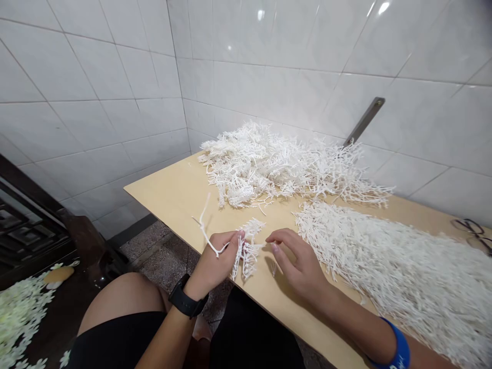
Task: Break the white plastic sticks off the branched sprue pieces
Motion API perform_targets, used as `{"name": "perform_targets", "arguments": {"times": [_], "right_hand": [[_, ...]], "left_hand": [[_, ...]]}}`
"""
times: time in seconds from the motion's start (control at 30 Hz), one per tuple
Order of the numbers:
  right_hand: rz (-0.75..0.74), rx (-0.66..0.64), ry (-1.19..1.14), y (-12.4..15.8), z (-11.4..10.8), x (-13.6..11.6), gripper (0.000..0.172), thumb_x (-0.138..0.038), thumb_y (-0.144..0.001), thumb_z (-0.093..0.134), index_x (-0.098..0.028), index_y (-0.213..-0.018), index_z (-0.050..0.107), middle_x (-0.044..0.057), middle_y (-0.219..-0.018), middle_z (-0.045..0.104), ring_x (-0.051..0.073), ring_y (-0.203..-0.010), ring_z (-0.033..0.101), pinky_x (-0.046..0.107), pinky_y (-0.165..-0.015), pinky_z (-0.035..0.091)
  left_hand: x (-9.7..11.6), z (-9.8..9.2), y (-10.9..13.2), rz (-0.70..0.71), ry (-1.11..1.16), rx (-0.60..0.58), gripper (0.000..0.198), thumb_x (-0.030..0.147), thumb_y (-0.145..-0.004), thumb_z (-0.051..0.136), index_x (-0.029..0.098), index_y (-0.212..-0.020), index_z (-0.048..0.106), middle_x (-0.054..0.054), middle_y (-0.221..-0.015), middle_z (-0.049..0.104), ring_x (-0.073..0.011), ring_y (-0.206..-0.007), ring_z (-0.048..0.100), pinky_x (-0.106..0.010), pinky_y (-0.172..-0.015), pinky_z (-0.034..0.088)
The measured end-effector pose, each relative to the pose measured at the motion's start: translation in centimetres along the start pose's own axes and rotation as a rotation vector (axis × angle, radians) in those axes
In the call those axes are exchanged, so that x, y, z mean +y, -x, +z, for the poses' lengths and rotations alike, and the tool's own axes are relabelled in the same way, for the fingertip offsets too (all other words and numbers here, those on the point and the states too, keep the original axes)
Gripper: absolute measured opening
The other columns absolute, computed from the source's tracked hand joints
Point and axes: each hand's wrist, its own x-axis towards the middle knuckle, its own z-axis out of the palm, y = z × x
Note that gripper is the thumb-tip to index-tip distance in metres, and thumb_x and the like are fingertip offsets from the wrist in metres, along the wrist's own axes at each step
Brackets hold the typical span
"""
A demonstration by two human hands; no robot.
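Observation:
My left hand [220, 260] is closed on a white plastic sprig [249, 248] with many fine, bristly branches. A bare, bent white stem [207, 233] sticks out behind that hand to the left. My right hand [294, 259] is a little to the right of the sprig, its thumb and index finger brought together in a pinch. Whether anything sits between those fingertips is too small to make out. A tiny white piece [273, 269] shows just below the right thumb.
A pile of white sprigs [277, 164] lies at the back of the tan table [169, 179]. Another long heap of white pieces [395, 261] covers the right side, near dark-framed glasses [471, 228]. A metal bracket [365, 120] stands by the wall. Pale flowers [23, 312] lie lower left.

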Motion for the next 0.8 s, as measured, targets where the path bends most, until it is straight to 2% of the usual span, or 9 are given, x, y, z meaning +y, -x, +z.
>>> {"name": "perform_targets", "arguments": {"times": [0.1, 0.2, 0.27, 0.37, 0.43, 0.53, 0.63, 0.7, 0.8], "right_hand": [[0.010, -0.141, -0.142, 0.1, 0.1, -0.3, 0.017, -0.033, -0.095, 0.051, -0.019, -0.089, 0.060, 0.004, -0.081, 0.063, 0.018, -0.075, 0.057, 0.030, -0.068, 0.044], [-0.056, -0.256, -0.172, 0.2, 0.1, -0.8, 0.029, -0.028, -0.097, 0.046, -0.019, -0.070, 0.054, 0.001, -0.065, 0.054, 0.015, -0.063, 0.050, 0.028, -0.060, 0.040], [-0.148, -0.272, -0.203, 0.5, -0.2, -1.5, 0.032, -0.022, -0.097, 0.043, -0.019, -0.065, 0.050, 0.001, -0.062, 0.051, 0.014, -0.061, 0.048, 0.028, -0.058, 0.039], [-0.318, -0.224, -0.208, 1.0, -0.8, -2.1, 0.028, -0.016, -0.094, 0.043, -0.019, -0.066, 0.049, 0.003, -0.063, 0.052, 0.016, -0.062, 0.049, 0.031, -0.061, 0.039], [-0.357, -0.176, -0.138, 1.2, -1.0, -1.8, 0.027, -0.015, -0.094, 0.043, -0.019, -0.068, 0.051, 0.004, -0.064, 0.054, 0.017, -0.064, 0.049, 0.032, -0.062, 0.038], [-0.221, -0.137, 0.090, 0.6, -0.9, -0.4, 0.033, -0.025, -0.097, 0.046, -0.017, -0.065, 0.055, 0.004, -0.064, 0.055, 0.017, -0.064, 0.049, 0.033, -0.063, 0.035], [-0.075, -0.126, 0.274, -0.2, -0.7, 0.5, 0.038, -0.031, -0.098, 0.048, -0.018, -0.065, 0.060, 0.003, -0.065, 0.058, 0.017, -0.065, 0.051, 0.035, -0.066, 0.033], [-0.054, -0.096, 0.263, -0.4, -0.7, 0.5, 0.035, -0.030, -0.099, 0.044, -0.018, -0.073, 0.064, 0.004, -0.069, 0.061, 0.018, -0.068, 0.053, 0.035, -0.068, 0.033], [-0.055, -0.107, 0.060, -0.1, -0.5, -0.1, 0.032, -0.034, -0.098, 0.044, -0.018, -0.079, 0.062, 0.003, -0.069, 0.059, 0.016, -0.066, 0.053, 0.031, -0.064, 0.037]], "left_hand": [[-0.2, 0.9, 0.3, 0.091, -0.082, -0.052, 0.040, 0.037, -0.097, 0.039, 0.018, -0.062, 0.043, 0.003, -0.057, 0.045, -0.0119, -0.057, 0.042, -0.024, -0.057, 0.032], [-0.4, 1.1, 0.3, 0.107, -0.133, 0.014, 0.039, 0.033, -0.096, 0.037, 0.018, -0.063, 0.050, 0.001, -0.058, 0.053, -0.0135, -0.057, 0.049, -0.025, -0.058, 0.036], [-0.5, 0.7, 0.1, 0.053, -0.168, 0.132, 0.036, 0.030, -0.094, 0.036, 0.018, -0.065, 0.054, -0.001, -0.059, 0.056, -0.0146, -0.056, 0.051, -0.025, -0.057, 0.038], [-0.8, -0.3, -0.3, -0.031, -0.225, 0.384, 0.029, 0.026, -0.091, 0.038, 0.016, -0.073, 0.059, -0.004, -0.064, 0.062, -0.0174, -0.062, 0.056, -0.026, -0.059, 0.041], [-0.9, -1.0, -0.3, -0.055, -0.208, 0.439, 0.029, 0.029, -0.091, 0.039, 0.016, -0.072, 0.058, -0.003, -0.063, 0.059, -0.0171, -0.062, 0.054, -0.026, -0.059, 0.041], [-0.7, -1.2, 0.0, -0.083, -0.078, 0.280, 0.037, 0.038, -0.092, 0.040, 0.018, -0.062, 0.046, 0.002, -0.056, 0.046, -0.0132, -0.055, 0.044, -0.024, -0.054, 0.035], [-0.1, -0.3, 0.5, -0.115, 0.052, 0.143, 0.041, 0.044, -0.094, 0.040, 0.019, -0.061, 0.041, 0.003, -0.056, 0.042, -0.0116, -0.055, 0.039, -0.024, -0.053, 0.032], [0.2, 0.5, 0.9, -0.102, 0.074, 0.087, 0.042, 0.044, -0.095, 0.039, 0.019, -0.062, 0.041, 0.003, -0.057, 0.042, -0.0116, -0.057, 0.039, -0.024, -0.055, 0.033], [0.2, 1.6, 1.2, -0.030, 0.003, 0.043, 0.041, 0.042, -0.096, 0.038, 0.018, -0.063, 0.042, 0.003, -0.058, 0.045, -0.0121, -0.058, 0.041, -0.025, -0.057, 0.033]]}}
